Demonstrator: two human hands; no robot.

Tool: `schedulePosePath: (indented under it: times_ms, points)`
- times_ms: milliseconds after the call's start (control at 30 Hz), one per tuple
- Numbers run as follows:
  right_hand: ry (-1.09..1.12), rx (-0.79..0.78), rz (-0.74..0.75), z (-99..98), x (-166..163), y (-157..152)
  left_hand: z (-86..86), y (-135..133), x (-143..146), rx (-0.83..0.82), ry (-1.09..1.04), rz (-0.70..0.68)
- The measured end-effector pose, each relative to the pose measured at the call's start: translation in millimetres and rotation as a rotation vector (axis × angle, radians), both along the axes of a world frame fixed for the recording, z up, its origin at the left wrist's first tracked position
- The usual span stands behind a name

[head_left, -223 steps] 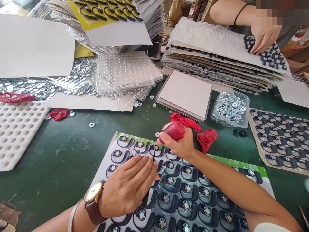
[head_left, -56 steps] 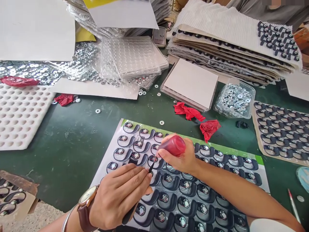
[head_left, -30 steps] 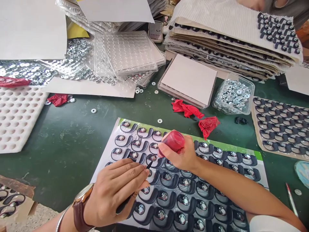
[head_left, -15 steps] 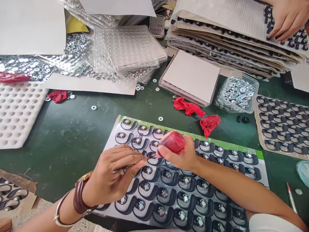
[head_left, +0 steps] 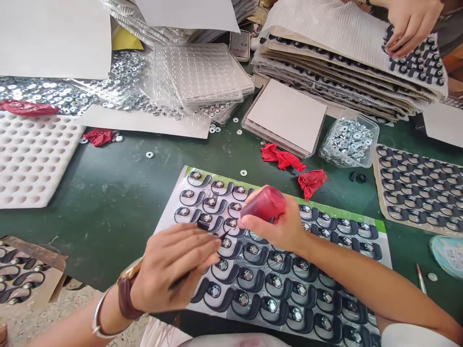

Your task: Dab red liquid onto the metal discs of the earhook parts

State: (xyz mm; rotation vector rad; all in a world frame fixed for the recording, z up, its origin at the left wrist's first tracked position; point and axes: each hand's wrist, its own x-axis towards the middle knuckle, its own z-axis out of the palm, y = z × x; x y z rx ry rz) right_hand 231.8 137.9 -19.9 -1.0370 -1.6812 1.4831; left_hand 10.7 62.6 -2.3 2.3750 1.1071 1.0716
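My right hand [head_left: 280, 226] is wrapped around a red squeeze bottle [head_left: 265, 205], tilted with its narrow end down to the left. My left hand [head_left: 177, 265] is closed on a slim dark pointed tool, probably tweezers [head_left: 224, 235], whose tip shows just left of the bottle's lower end. Under both hands lies a white sheet with a green edge [head_left: 379, 225], carrying rows of black curved pieces [head_left: 272, 305] with shiny round metal centres. My fingers hide some pieces and most of the tool.
Another person's hand [head_left: 412, 26] touches black pieces atop stacked layers [head_left: 325, 62]. A clear box of metal washers [head_left: 350, 140], red crumpled scraps [head_left: 313, 183], clear trays [head_left: 202, 72], a white dimpled tray [head_left: 32, 164] and a brush [head_left: 420, 279] lie around.
The tool's tip has come away from the bottle's narrow end, and its angle in my left hand has changed. My right hand still grips the bottle. The other person's hand has moved left.
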Motion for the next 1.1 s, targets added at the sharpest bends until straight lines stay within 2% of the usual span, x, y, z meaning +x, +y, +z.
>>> schedulePosePath:
  times_ms: [133,267,400,533,767,1100]
  points:
    - [0.054,-0.004,-0.033,-12.8,-4,-17,-2.2,-30,-3,0.129,0.197,-0.050]
    - [0.023,0.083,-0.083,-22.8,-8,-24,-9.1,-42,-3,0.161,0.255,-0.042]
    - [0.004,0.093,-0.036,-25.7,-8,-24,-12.0,-44,0,0.186,0.277,-0.034]
    - [-0.001,0.075,0.012,-26.7,-9,-25,-7.9,-43,3,0.167,0.275,-0.031]
    - [-0.049,0.161,-0.064,-21.8,-10,-23,-5.2,-41,3,0.143,0.247,-0.041]
    - [-0.040,0.059,-0.110,-28.1,-6,-26,-7.1,-41,3,0.131,0.214,-0.032]
